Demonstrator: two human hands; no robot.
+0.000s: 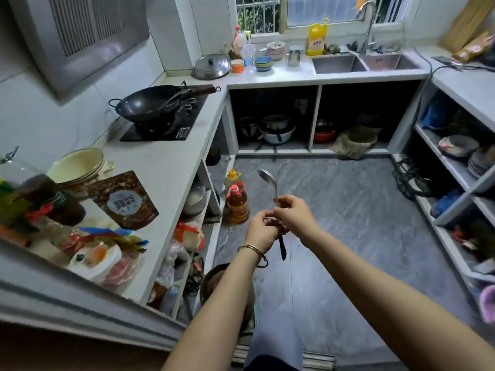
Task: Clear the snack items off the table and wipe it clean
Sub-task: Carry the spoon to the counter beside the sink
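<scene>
I stand in a kitchen with both arms stretched out over the grey floor. My left hand [261,230] and my right hand [292,214] meet at chest height and both grip cutlery. A metal spoon [266,179] sticks up from them, bowl on top. A black handle [282,249], of a utensil I cannot identify, hangs down below the hands. A bracelet circles my left wrist. Snack bags lie on the left counter: a brown pouch [124,200] and several colourful packets [93,253].
A wok [148,103] sits on the stove at the left. The double sink [364,62] with a tap, bowls and a yellow detergent bottle [317,37] is at the back. Oil bottles [237,203] stand on the floor. Open shelves with dishes [455,162] line the right.
</scene>
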